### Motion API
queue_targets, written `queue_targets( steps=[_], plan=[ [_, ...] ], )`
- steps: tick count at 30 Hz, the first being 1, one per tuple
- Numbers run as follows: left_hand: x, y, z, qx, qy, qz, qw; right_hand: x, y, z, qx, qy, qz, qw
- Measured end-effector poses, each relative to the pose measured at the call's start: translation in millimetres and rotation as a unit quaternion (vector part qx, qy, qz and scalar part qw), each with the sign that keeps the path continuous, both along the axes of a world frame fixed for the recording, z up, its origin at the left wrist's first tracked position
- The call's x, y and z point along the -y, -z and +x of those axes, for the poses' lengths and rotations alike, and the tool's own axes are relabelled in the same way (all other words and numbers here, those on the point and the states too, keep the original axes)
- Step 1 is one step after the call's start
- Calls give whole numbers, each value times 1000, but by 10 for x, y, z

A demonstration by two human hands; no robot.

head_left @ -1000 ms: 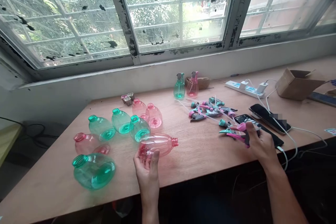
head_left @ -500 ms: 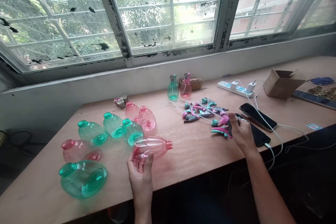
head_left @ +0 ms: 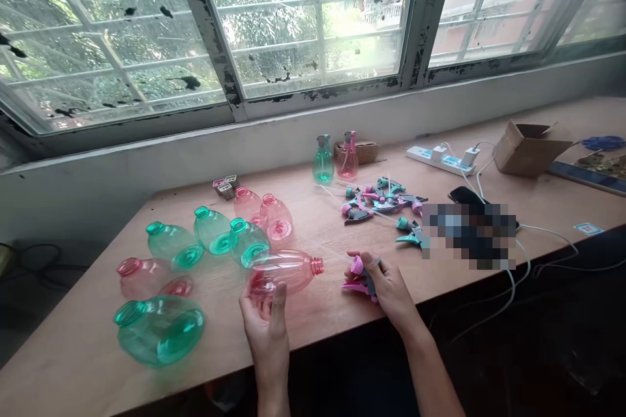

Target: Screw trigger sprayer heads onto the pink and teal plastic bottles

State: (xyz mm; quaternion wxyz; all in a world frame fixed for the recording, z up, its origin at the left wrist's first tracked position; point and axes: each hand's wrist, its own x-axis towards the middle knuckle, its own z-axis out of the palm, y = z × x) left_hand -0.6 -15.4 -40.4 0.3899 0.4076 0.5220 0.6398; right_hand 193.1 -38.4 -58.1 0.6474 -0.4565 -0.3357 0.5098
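In my left hand [head_left: 268,326] lies a clear pink bottle [head_left: 286,272], held sideways above the table with its threaded neck facing right. My right hand [head_left: 388,290] is closed around a pink and dark grey spray head [head_left: 364,280]; a thin clear tube runs from it leftward toward the bottle neck, apart from it. Left of the bottle, several green and pink bottles lie on the table, including a green bottle [head_left: 159,331] at the front and a pink bottle [head_left: 152,278]. More spray heads [head_left: 379,202] with tubes are piled beyond my right hand.
An assembled green spray bottle [head_left: 323,161] and a pink one [head_left: 347,158] stand upright near the wall. A power strip [head_left: 440,161], an open cardboard box [head_left: 525,151] and white charging cables occupy the right side. Small dark blocks [head_left: 225,187] sit at the back left.
My right hand has moved left from the spray head pile, carrying the pink spray head toward the bottle. My left hand holds the pink bottle in almost the same place.
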Motion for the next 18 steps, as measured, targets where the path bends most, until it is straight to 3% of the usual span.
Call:
queue_targets(
  steps=[4,7,10,12,14,16,18],
  plan=[
    [0,-14,7,7,-4,-2,1000,-70,43,-40,125,42,-15,991],
    [-2,-20,6,8,2,-6,1000,-141,96,-54,298,106,-5,949],
    [-3,-18,1,8,-1,-5,1000,-202,135,114,412,147,5,899],
    [0,-18,-3,9,2,-6,1000,-224,138,396,462,204,5,863],
    [5,-23,-8,7,9,-12,1000,-228,133,803,521,293,-16,802],
    [10,-33,-11,5,14,-15,1000,-215,139,1270,571,347,-107,736],
    [14,-43,-11,6,18,-17,1000,-188,161,1712,607,330,-208,692]
  ],
)
